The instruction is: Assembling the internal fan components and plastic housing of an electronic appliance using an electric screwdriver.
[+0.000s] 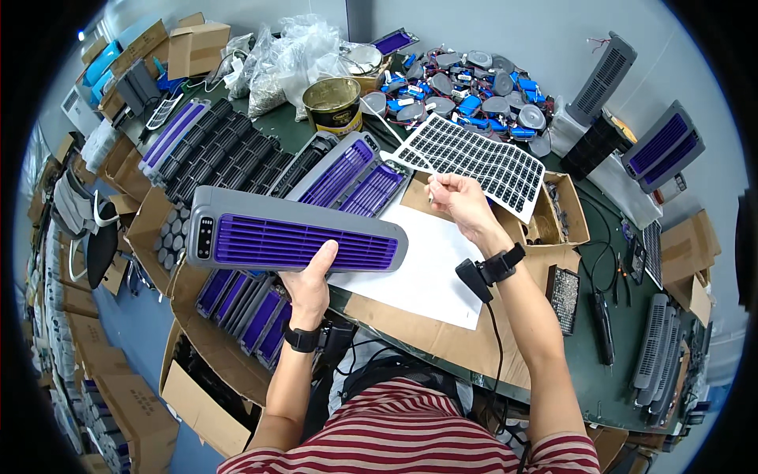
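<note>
Lying across left grip (310, 291), purple-slatted gray casing (296, 239)

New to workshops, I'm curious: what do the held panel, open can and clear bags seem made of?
Panel: probably satin plastic; grey shell and purple slats look evenly coloured.
Can: perhaps glossy metal, being thin-rimmed; stiff plastic possible.
Bags: apparently plastic film, see-through, shiny and crinkled.

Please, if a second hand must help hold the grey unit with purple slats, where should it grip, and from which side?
On the grey unit, the rounded right end is probably best, approached from the right. That end is free, and its frame is plain; the left end carries a small dark panel, and the left hand holds the lower edge, thumb over the front.
</note>
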`<state>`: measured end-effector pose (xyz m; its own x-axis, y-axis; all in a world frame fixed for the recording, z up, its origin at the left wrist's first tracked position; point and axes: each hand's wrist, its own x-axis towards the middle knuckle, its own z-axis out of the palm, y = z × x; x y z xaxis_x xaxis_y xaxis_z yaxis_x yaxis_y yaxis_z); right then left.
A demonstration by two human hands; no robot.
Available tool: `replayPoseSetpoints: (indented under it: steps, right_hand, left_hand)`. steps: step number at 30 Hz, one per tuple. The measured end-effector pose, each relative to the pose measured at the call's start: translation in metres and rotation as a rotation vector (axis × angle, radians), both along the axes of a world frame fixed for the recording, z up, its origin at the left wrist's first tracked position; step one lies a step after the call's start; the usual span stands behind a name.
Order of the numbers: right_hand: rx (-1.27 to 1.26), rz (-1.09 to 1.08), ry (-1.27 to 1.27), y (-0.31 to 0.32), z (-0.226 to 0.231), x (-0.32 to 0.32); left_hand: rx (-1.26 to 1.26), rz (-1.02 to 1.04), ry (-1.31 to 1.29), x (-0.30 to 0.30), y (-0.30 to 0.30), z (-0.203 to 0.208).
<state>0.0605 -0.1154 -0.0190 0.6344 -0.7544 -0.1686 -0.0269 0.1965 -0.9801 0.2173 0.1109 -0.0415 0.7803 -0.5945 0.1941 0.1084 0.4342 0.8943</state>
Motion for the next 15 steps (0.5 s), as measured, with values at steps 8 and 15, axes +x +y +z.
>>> replayPoseSetpoints:
  steps: [8, 15]
  right_hand:
    - [0.032, 0.08, -0.066, 0.02, -0.007, 0.014]
    - [-0.101, 0.094, -0.024, 0.011, -0.014, 0.022]
  left_hand:
    - [-0.012, 0.075, 0.085, -0.009, -0.031, -0.005]
    - [-0.007, 0.154, 0.074, -0.016, -0.037, 0.008]
